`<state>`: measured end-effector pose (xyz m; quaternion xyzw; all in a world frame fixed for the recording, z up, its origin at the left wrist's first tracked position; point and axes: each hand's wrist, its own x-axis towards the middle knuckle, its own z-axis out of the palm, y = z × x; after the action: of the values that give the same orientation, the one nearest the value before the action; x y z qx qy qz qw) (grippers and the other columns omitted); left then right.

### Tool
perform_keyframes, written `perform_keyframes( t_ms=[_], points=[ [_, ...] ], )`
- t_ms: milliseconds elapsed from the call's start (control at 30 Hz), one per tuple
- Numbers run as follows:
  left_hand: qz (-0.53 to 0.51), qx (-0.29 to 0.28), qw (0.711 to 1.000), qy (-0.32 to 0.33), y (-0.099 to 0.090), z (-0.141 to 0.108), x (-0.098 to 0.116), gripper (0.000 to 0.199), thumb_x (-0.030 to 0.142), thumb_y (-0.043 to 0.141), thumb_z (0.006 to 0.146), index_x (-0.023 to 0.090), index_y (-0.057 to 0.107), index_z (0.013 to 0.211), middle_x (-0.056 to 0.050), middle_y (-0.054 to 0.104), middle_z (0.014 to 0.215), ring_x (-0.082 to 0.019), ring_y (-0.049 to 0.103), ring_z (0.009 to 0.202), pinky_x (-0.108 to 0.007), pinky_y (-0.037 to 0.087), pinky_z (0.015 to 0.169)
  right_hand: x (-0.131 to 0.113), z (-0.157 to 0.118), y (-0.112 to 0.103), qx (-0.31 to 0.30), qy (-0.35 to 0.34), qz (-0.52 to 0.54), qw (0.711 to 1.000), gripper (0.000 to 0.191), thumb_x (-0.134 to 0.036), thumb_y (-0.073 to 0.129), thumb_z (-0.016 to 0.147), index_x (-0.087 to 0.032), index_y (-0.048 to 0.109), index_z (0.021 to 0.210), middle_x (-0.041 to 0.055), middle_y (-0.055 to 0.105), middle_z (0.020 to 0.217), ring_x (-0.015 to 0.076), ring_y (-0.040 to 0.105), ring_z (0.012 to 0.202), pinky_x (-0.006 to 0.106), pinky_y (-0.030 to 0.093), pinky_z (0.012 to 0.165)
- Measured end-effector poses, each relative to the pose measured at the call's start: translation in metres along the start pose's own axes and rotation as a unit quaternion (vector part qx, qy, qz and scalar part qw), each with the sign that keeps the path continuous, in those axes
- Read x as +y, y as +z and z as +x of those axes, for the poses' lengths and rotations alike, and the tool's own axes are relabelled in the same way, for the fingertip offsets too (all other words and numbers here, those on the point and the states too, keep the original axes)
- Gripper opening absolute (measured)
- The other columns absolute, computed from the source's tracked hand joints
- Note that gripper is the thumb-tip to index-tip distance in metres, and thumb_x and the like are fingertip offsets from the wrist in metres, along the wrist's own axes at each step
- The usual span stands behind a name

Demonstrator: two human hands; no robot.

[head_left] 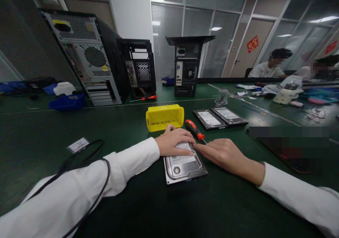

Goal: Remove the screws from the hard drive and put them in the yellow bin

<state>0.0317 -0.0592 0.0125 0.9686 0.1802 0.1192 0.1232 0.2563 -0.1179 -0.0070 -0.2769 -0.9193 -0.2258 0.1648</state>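
A: Where is the hard drive (185,167)?
B: Flat on the desk (127,208), beneath the left hand (174,141); fingers spread, gripping nothing, probably to steady it.
A: And the right hand (224,154)?
B: Fingers at its far right corner; any grip cannot be told.

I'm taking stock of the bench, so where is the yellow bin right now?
In the head view, the yellow bin stands near the centre, just beyond the left hand and left of the nearer screwdriver.
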Motion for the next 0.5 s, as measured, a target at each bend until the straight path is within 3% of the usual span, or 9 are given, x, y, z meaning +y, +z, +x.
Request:
perform_keyframes(
  t_ms=[333, 500],
  points=[
    [-0.009, -0.002, 1.0, -0.011, -0.0006, 0.0004, 0.0001, 0.03, 0.048, 0.055, 0.086, 0.027, 0.058, 0.107, -0.002, 0.058, 0.119, -0.025, 0.048, 0.114, -0.039, 0.022, 0.083, -0.0011, 0.0007, -0.0005, 0.01, 0.002, -0.001, 1.0, 0.021, -0.023, 0.046, 0.092, -0.015, 0.061, 0.104, 0.0, 0.064, 0.063, 0.0119, 0.057, 0.053, 0.027, 0.032, 0.052],
    [-0.004, -0.01, 1.0, -0.01, -0.0016, 0.0003, 0.001, 0.031, 0.048, 0.055, 0.086, 0.026, 0.058, 0.107, -0.003, 0.057, 0.12, -0.026, 0.048, 0.114, -0.038, 0.023, 0.083, -0.0013, 0.0009, -0.002, 0.009, 0.008, 0.027, 1.0, 0.025, -0.023, 0.044, 0.093, -0.015, 0.06, 0.11, 0.0002, 0.065, 0.065, 0.0118, 0.059, 0.056, 0.026, 0.035, 0.053]
  ],
)
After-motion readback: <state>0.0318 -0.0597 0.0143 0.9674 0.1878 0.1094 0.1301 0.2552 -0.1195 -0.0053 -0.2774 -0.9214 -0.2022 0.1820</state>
